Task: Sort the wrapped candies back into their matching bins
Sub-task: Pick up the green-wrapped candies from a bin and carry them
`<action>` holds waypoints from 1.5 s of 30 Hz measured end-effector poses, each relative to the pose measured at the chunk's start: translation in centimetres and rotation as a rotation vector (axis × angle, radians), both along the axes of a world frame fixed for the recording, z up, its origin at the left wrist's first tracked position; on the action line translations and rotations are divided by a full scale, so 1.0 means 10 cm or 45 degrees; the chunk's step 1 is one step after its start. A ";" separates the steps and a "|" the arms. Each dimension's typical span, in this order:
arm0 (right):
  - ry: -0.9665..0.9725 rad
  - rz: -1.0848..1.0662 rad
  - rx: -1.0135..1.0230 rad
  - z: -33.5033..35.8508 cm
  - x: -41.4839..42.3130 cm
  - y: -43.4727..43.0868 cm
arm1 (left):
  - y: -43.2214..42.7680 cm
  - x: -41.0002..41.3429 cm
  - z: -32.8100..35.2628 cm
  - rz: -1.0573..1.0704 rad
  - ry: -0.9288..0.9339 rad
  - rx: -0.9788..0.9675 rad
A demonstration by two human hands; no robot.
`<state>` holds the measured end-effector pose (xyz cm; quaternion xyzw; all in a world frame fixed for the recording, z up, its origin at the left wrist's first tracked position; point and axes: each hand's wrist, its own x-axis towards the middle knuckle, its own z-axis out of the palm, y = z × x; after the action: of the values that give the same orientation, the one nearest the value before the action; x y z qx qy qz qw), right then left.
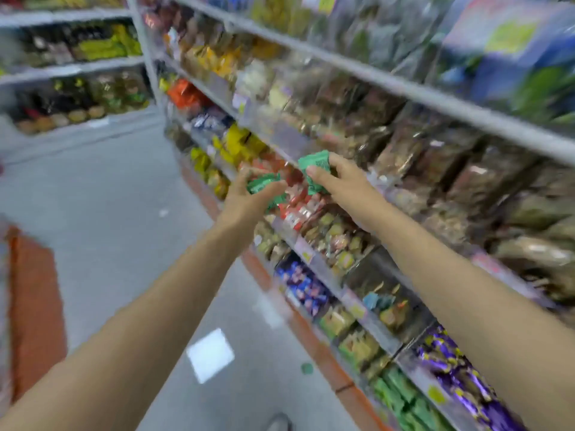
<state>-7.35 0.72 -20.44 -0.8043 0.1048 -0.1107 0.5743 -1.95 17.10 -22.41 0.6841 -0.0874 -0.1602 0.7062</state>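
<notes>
Both my arms reach toward a shelf of clear candy bins on the right. My left hand (pixel 249 197) is closed around a bunch of green wrapped candies (pixel 263 185). My right hand (pixel 339 181) pinches more green wrapped candies (pixel 314 165) between thumb and fingers. Both hands hover just above a bin of red-wrapped candies (pixel 295 206). A bin of green-wrapped candies (pixel 401 396) sits on the lowest shelf at the bottom right. The whole view is blurred by motion.
Shelving with several clear bins runs along the right: yellow wrappers (pixel 236 141), blue wrappers (pixel 303 284), purple wrappers (pixel 460 368). A grey aisle floor (pixel 109 197) lies to the left, with a small green piece (pixel 306 368) on it. Another shelf unit (pixel 74 76) stands at the far end.
</notes>
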 end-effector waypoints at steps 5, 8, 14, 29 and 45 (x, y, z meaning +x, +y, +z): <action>0.343 0.128 0.151 -1.39 0.00 0.47 | 0.58 -0.25 -1.08 0.146 0.253 0.040; 0.519 0.131 0.219 -2.29 -0.14 0.67 | 0.86 -0.37 -1.92 0.246 0.433 0.092; 0.787 -0.031 0.264 -4.49 -0.52 0.80 | 1.02 -0.64 -3.89 0.228 0.707 0.189; 1.114 -0.264 -0.046 -8.90 -1.19 0.27 | 0.68 -1.19 -8.08 0.186 1.017 0.285; 1.197 -0.092 -0.478 -10.28 -0.98 0.17 | 0.59 -1.19 -9.40 0.157 1.063 0.385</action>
<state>-17.16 2.39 -123.22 -0.8524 0.3579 0.2265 0.3066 -13.82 22.99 -116.37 0.6603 0.2703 -0.3911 0.5814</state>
